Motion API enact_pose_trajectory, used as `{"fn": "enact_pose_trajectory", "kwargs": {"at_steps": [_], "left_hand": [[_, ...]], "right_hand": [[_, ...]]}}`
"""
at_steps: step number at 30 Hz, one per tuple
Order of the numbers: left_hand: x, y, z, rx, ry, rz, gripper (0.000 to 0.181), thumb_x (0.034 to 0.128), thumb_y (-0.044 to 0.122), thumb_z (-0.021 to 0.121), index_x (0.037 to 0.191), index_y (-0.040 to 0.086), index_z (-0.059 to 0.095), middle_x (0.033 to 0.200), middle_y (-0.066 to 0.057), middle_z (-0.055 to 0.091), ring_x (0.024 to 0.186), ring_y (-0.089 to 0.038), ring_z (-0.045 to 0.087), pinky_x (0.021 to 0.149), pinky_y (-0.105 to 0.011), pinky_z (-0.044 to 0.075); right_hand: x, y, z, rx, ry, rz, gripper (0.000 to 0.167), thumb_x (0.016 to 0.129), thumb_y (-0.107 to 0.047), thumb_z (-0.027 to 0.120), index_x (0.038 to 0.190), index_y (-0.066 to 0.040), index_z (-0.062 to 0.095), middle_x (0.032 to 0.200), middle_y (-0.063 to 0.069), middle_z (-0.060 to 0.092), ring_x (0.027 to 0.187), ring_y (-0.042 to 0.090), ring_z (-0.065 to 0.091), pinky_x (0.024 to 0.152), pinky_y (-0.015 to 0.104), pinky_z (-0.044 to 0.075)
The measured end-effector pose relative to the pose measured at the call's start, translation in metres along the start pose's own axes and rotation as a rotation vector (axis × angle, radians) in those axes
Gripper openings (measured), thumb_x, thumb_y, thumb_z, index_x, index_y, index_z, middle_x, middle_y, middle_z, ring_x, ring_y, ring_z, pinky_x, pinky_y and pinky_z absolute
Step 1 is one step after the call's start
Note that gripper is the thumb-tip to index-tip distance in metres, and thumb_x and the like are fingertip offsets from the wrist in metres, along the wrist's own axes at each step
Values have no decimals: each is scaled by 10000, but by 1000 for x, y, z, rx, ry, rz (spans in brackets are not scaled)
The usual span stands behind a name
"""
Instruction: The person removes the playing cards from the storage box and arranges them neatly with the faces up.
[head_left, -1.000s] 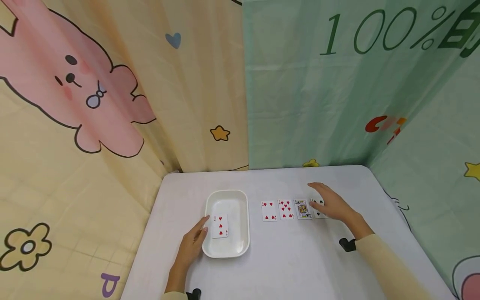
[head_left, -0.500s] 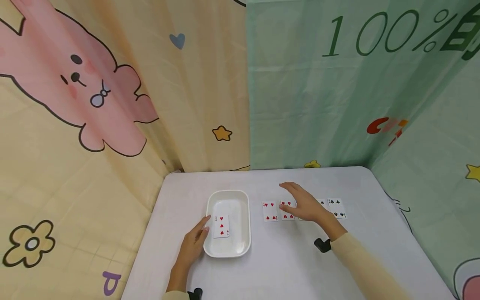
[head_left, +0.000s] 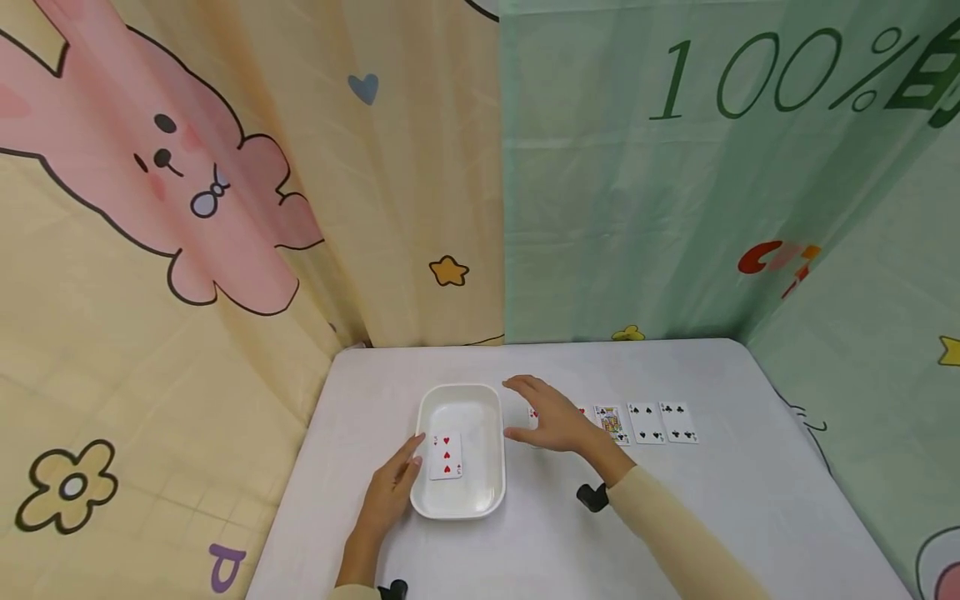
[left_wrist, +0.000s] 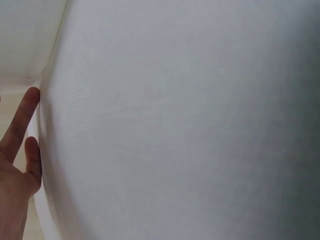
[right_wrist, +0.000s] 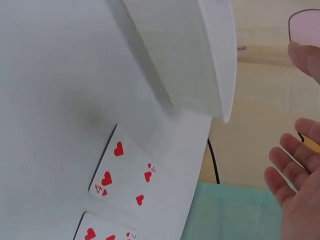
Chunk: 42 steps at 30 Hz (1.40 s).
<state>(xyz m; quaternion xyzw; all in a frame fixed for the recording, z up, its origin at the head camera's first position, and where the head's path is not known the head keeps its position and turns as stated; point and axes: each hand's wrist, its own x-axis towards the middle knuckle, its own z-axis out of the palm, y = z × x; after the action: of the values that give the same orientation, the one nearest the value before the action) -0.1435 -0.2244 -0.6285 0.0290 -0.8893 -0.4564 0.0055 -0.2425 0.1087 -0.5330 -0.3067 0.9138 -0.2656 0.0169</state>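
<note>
A white rectangular tray stands on the table with a three of hearts lying face up in it. My left hand touches the tray's left rim with extended fingers and thumb; the left wrist view also shows the fingertips against its side. Just off the right rim hovers my right hand, fingers spread and holding nothing. It partly hides a four of hearts and another hearts card. Right of them lie a king, a spade card and a club card, all face up.
White cloth covers the table. Its far edge meets a yellow printed curtain and a green one, which close off the back and sides.
My right hand has moved left along the row of cards, from above its right end to beside the tray. The cards at the right end are uncovered now. My left hand keeps its place.
</note>
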Motion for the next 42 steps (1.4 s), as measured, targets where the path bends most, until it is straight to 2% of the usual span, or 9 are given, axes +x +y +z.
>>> {"fn": "enact_pose_trajectory", "kwargs": {"at_steps": [5,10,16,19,23,28,35,42], "left_hand": [[0,-1,-2,11,22,33,443,1066,497,499,1507,456,486,1630,-20,429,1468,-328,456,1169,-564,393],[1,-2,-3,5,9,13,440,1057,531,494,1496,511,467,1634,9,424,1480,-301,445,1174,-553,395],[0,-2,-3,-12,7,10,437,1057,522,504,1493,504,476,1630,-2,432,1469,-321,458,1165,-574,401],[0,-1,-3,-21,1,12,432,1056,521,508,1487,506,483,1627,8,435,1465,-318,465,1165,-571,403],[0,-1,-2,-41,1,31,419,1059,493,521,1478,500,499,1611,14,459,1453,-305,484,1168,-560,405],[1,-2,-2,-52,10,55,412,1062,460,535,1473,482,517,1593,12,482,1441,-288,500,1172,-545,408],[-1,-3,1,-39,11,62,418,1065,475,518,1482,486,503,1596,15,478,1414,-314,530,1142,-560,438],[0,-3,0,-52,16,64,406,1062,464,530,1466,504,512,1583,38,494,1408,-283,537,1152,-541,433]], "right_hand": [[16,-15,12,-8,-60,2,890,856,-623,721,1558,-159,433,1606,52,432,1469,292,442,1180,534,408],[29,-28,25,-10,-101,-28,918,832,-633,738,1558,-164,430,1606,62,432,1471,297,438,1178,527,412],[42,-42,43,-24,-126,-78,946,799,-597,793,1545,-134,441,1586,60,450,1440,262,477,1161,485,444],[46,-49,52,-23,-162,-65,973,779,-557,829,1552,-119,432,1600,64,430,1444,253,468,1157,469,452],[51,-56,65,-51,-233,-33,1049,741,-579,856,1572,-130,400,1628,48,393,1477,236,423,1174,440,438],[55,-60,80,-95,-275,-36,1126,685,-616,892,1567,-123,396,1615,39,404,1479,224,415,1191,398,416],[58,-60,97,-168,-328,-13,1146,649,-662,894,1552,-141,419,1580,-4,435,1421,187,456,1170,361,435],[64,-57,110,-310,-349,-4,1180,622,-744,859,1539,-146,419,1541,9,460,1347,193,493,1144,347,449]]}}
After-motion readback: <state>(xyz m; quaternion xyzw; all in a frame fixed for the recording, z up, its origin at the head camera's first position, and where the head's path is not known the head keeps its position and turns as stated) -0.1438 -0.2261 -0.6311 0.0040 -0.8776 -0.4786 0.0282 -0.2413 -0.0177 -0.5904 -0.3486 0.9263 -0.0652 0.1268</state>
